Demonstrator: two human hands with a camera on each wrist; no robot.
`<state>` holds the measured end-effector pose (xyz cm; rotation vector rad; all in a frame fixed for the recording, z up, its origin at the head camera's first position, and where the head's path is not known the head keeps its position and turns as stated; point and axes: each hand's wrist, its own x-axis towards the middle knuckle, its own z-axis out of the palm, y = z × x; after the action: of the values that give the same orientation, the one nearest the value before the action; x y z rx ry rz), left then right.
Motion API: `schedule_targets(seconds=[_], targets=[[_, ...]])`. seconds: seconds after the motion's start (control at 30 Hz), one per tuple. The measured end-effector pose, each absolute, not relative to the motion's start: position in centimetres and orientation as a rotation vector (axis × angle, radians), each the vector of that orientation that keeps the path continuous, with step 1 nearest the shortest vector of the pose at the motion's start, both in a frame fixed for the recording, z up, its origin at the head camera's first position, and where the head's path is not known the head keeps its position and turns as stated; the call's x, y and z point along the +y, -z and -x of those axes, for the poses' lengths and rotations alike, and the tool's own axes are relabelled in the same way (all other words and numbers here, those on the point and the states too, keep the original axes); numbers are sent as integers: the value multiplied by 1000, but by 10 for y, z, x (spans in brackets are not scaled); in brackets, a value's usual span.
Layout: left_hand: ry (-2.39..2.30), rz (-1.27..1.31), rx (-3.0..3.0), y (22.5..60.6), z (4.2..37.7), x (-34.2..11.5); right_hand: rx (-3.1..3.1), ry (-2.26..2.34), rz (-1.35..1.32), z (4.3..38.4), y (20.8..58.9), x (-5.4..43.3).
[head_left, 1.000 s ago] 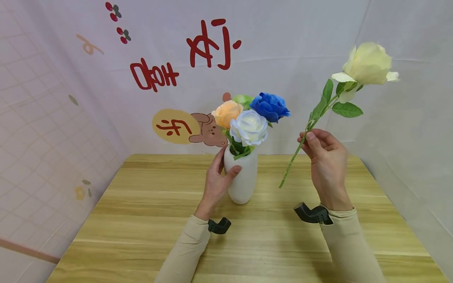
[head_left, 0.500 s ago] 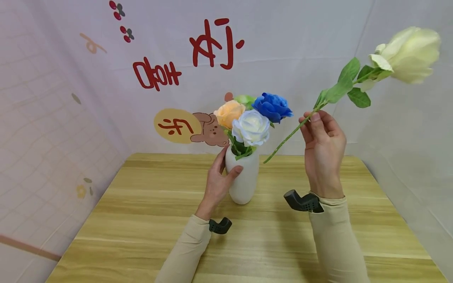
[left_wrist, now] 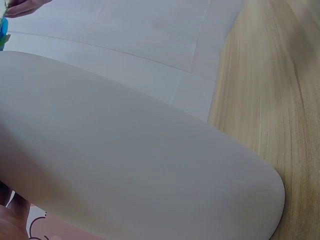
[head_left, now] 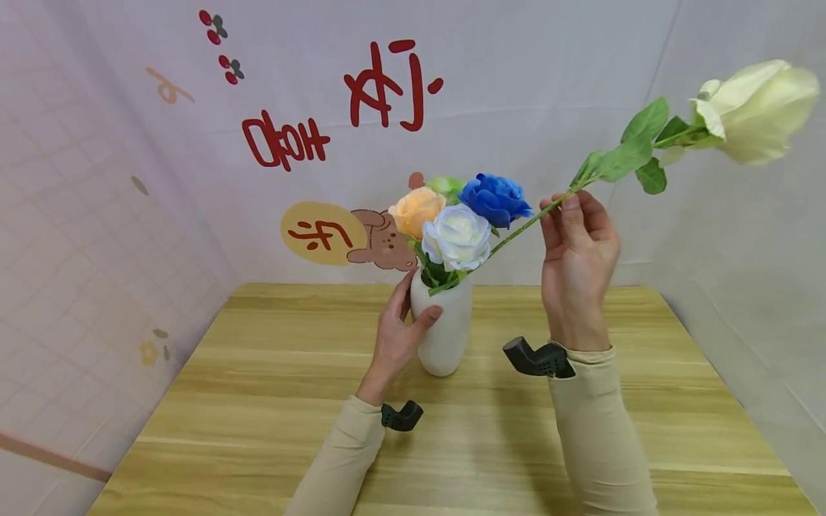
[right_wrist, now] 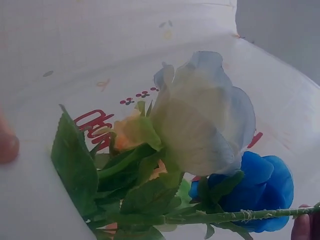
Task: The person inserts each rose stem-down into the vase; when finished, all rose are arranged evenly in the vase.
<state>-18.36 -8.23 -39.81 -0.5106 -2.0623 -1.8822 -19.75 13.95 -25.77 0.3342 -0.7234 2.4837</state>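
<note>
A white vase (head_left: 445, 337) stands upright on the table, and my left hand (head_left: 395, 340) grips its left side, thumb across the front. Peach (head_left: 418, 211), pale blue-white (head_left: 457, 236) and blue (head_left: 494, 201) artificial roses rise from it, with a green bloom (head_left: 445, 186) behind. My right hand (head_left: 578, 265) pinches the stem of a cream artificial rose (head_left: 761, 111), which slants with its bloom at upper right. Its lower stem (right_wrist: 250, 215) passes the blue rose and reaches the vase mouth; whether the tip is inside I cannot tell.
The wooden table (head_left: 258, 401) reaches back to a white cloth wall (head_left: 548, 72) with red writing and a printed bear (head_left: 383, 240). Cloth also hangs at left and right. A dark wrist camera (head_left: 538, 358) sticks out from the right sleeve, another (head_left: 401, 416) from the left.
My right hand has moved up and left, tilting the cream rose so its bloom swings right and its stem end comes to the vase mouth. The left hand and vase stay put.
</note>
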Motion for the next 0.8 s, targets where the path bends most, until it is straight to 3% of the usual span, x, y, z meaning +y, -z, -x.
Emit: schedule_targets(seconds=[0.8], targets=[[1921, 515, -2053, 394, 180, -82, -983, -2442, -228, 198, 289, 113]])
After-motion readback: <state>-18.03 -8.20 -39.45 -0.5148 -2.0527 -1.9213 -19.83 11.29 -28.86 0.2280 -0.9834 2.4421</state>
